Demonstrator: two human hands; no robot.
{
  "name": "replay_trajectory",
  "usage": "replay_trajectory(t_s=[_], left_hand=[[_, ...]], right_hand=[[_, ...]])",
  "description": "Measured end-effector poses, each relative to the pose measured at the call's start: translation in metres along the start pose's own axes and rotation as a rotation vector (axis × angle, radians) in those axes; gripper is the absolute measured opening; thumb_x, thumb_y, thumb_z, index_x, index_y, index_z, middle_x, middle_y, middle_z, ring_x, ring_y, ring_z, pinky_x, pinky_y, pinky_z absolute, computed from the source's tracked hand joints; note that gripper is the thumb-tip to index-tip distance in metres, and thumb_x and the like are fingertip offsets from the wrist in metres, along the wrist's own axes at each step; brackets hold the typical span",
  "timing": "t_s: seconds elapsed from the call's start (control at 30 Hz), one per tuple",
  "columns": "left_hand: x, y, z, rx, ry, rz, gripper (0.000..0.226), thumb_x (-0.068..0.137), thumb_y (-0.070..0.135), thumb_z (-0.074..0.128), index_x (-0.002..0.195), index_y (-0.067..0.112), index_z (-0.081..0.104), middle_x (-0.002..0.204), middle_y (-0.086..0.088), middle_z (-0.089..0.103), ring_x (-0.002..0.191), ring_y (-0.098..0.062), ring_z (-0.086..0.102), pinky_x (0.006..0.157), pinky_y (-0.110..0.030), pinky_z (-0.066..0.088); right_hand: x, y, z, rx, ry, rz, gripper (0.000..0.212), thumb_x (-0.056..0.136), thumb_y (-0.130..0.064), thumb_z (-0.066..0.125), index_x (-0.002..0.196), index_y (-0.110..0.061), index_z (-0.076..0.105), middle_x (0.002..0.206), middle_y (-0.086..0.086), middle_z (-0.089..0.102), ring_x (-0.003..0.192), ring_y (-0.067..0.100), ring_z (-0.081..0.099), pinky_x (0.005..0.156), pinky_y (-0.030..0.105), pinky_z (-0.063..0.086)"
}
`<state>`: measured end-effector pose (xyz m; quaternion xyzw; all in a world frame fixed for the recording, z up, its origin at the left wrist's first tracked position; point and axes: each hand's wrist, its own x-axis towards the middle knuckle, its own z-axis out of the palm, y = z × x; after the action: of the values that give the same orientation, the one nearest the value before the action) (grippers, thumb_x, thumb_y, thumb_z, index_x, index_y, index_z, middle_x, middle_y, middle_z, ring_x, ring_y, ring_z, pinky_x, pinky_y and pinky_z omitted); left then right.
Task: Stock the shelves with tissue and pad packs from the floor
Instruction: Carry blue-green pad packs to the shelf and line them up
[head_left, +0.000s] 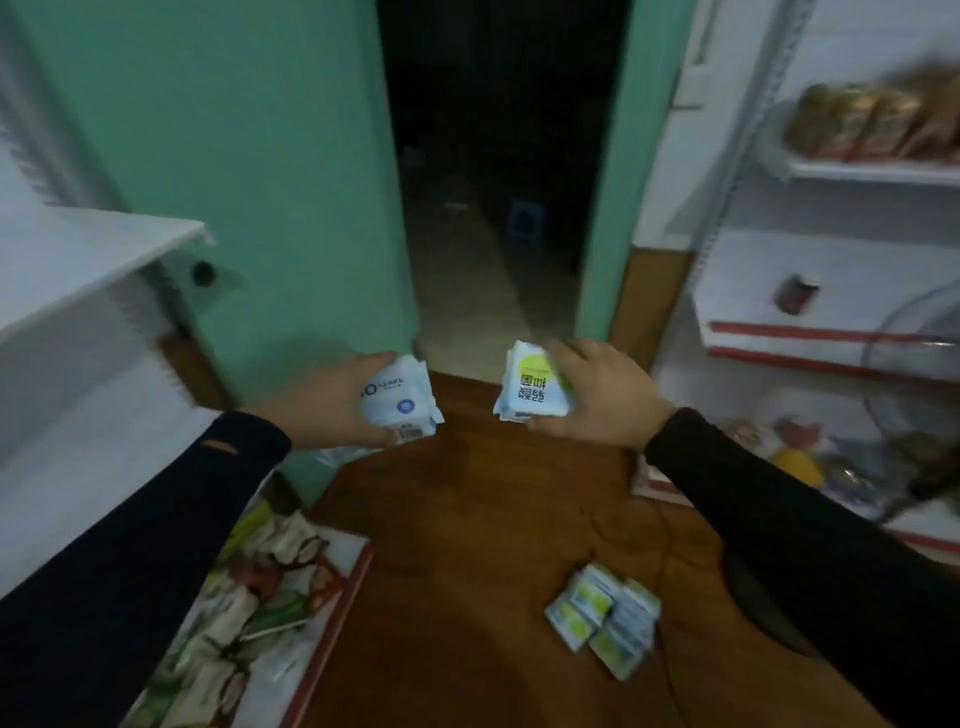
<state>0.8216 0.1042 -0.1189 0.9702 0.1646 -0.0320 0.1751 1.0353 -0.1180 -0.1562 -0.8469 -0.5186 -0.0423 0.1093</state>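
Observation:
My left hand (332, 402) grips a white and blue pad pack (399, 397) at chest height, left of centre. In my right hand (597, 397) I hold a white pack with a green patch and black print (532, 384), thumb under it and fingers over its top. Both packs hang in the air above the brown wooden floor (467, 519). Several more green and white packs (602, 613) lie in a loose pile on the floor below my right arm. A white shelf (78, 254) stands to my left.
A low left shelf (332, 618) with a red edge holds several packaged goods. White shelving on the right (831, 332) carries snack packs, a small can and a clear domed lid. Straight ahead a dark doorway (493, 182) opens between green walls.

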Motion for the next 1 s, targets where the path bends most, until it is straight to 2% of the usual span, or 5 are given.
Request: replay_trajectory(t_s=[0.23, 0.47, 0.67, 0.83, 1.0], left_hand=[[0.161, 0.106, 0.132, 0.098, -0.123, 0.098, 0.104, 0.069, 0.056, 0.073, 0.151, 0.021, 0.019, 0.146, 0.000, 0.037, 0.127, -0.019, 0.041, 0.099, -0.030, 0.034], [0.291, 0.159, 0.281, 0.122, -0.268, 0.263, 0.105, 0.066, 0.064, 0.069, 0.149, 0.020, 0.023, 0.147, -0.001, 0.035, 0.133, -0.023, 0.034, 0.109, -0.032, 0.023], [0.384, 0.132, 0.483, 0.229, -0.491, 0.349, 0.098, 0.073, 0.056, 0.068, 0.150, 0.024, 0.017, 0.148, 0.000, 0.031, 0.136, -0.023, 0.028, 0.112, -0.035, 0.017], [0.436, 0.068, 0.688, 0.334, -0.684, 0.381, 0.098, 0.075, 0.041, 0.069, 0.151, 0.022, 0.010, 0.153, -0.001, 0.023, 0.139, -0.024, 0.021, 0.114, -0.037, 0.015], [0.468, 0.023, 0.850, 0.365, -0.629, 0.473, 0.095, 0.076, 0.041, 0.066, 0.151, 0.021, 0.011, 0.151, -0.002, 0.025, 0.137, -0.026, 0.022, 0.112, -0.038, 0.017]], right_hand=[[-0.079, 0.191, 0.061, 0.026, -0.100, 0.277, 0.102, 0.063, -0.061, 0.069, 0.144, -0.010, 0.032, 0.123, 0.012, 0.049, 0.110, 0.031, 0.049, 0.095, 0.040, 0.040], [-0.125, 0.311, 0.177, 0.108, -0.190, 0.481, 0.110, 0.064, -0.088, 0.034, 0.141, -0.009, 0.037, 0.122, 0.014, 0.052, 0.108, 0.036, 0.051, 0.092, 0.047, 0.043], [-0.168, 0.359, 0.366, 0.197, -0.285, 0.649, 0.095, 0.063, -0.060, 0.063, 0.139, -0.008, 0.040, 0.123, 0.013, 0.052, 0.109, 0.037, 0.050, 0.096, 0.049, 0.040], [-0.199, 0.384, 0.564, 0.228, -0.438, 0.792, 0.100, 0.057, -0.067, 0.049, 0.143, -0.017, 0.035, 0.128, 0.004, 0.046, 0.119, 0.029, 0.044, 0.105, 0.048, 0.033], [-0.211, 0.409, 0.729, 0.252, -0.442, 0.836, 0.098, 0.070, -0.055, 0.070, 0.149, -0.017, 0.024, 0.139, 0.008, 0.039, 0.127, 0.031, 0.038, 0.106, 0.044, 0.029]])
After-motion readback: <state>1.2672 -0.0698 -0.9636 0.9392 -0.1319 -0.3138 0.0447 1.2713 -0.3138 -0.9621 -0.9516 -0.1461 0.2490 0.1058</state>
